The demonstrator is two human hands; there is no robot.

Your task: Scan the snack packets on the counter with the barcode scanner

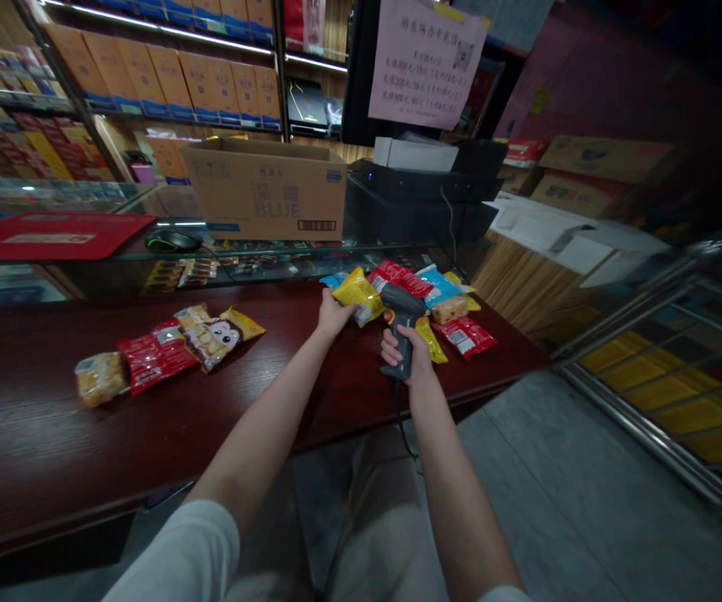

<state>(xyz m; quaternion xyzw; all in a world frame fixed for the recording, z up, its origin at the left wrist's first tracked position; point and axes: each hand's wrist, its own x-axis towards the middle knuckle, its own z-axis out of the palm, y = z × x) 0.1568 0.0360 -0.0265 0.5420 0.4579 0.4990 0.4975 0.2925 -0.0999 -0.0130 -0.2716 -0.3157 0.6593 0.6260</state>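
Observation:
My left hand (334, 317) grips a yellow snack bag (359, 293) above the dark red counter (260, 326). In my right hand (412, 347) is a dark barcode scanner (403, 305), its head tilted toward that bag and its cord hanging down. Behind and beside the scanner lie a red snack bag (401, 274), a blue bag (437, 284), a clear-wrapped pastry (452, 309), another red bag (468, 336) and a yellow bag (431, 339). Off to the left rest a wrapped pastry (102, 378), a red bag (155, 354) and a bag with a cartoon face (217, 336).
An open cardboard box (273, 196) stands on the glass case behind the counter, near a computer mouse (173, 241) and a red mat (53, 236). Black equipment (423, 184) sits farther right. A metal rail (642, 334) borders the floor at the right.

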